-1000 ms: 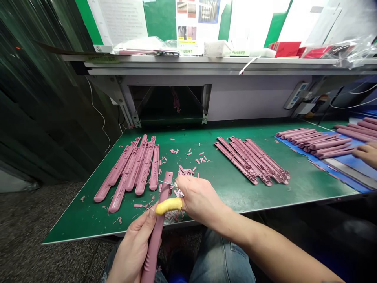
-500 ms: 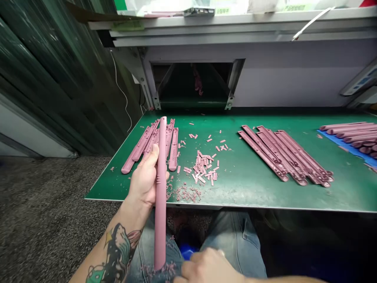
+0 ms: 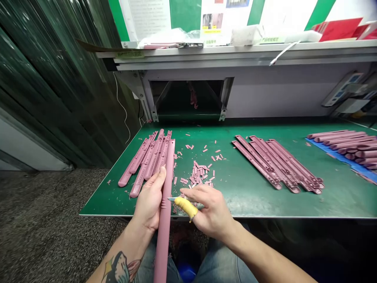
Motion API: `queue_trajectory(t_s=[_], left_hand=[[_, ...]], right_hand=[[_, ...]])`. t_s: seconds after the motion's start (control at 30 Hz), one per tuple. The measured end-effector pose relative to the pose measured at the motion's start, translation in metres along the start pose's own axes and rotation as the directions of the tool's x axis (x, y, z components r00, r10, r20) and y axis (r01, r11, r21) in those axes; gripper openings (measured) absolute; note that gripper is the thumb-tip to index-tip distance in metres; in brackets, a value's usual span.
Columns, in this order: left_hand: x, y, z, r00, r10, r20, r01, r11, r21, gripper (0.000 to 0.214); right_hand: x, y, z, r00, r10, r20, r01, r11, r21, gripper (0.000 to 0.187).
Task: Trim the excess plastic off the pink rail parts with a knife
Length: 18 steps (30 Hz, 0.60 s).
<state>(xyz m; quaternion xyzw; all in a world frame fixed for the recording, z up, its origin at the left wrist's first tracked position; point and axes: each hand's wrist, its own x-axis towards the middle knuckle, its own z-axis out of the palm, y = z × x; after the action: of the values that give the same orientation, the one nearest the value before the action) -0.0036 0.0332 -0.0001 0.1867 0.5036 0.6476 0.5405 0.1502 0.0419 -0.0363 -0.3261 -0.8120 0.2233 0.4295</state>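
The left hand [image 3: 149, 204] is closed around the mid-length of a pink moulded plastic bar [image 3: 165, 232] at the near edge of the green surface [image 3: 324, 200], apparently light and stiff and securely held there, while the right hand [image 3: 210, 210] pinches a small trimming knife [image 3: 172, 199].

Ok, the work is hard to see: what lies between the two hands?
In the head view: a long pink moulded strip, gripped by the left hand, and a thin metal knife blade from the right hand, beside a yellow finger cot.
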Motion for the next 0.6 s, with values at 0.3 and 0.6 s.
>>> queue_trajectory(t_s=[0.3,0.6], left_hand=[[-0.022,-0.01,0.007,0.996,-0.066,0.062,0.063,0.997,0.051,0.036],[-0.032,-0.021,-0.012,0.963,-0.123,0.24,0.106,0.991,0.084,0.046]], right_hand=[[0.043,0.015,-0.028,0.986,0.02,-0.167,-0.034,0.996,-0.084,0.022],[0.052,0.028,-0.052,0.978,0.107,-0.178,-0.101,0.994,0.043,0.026]])
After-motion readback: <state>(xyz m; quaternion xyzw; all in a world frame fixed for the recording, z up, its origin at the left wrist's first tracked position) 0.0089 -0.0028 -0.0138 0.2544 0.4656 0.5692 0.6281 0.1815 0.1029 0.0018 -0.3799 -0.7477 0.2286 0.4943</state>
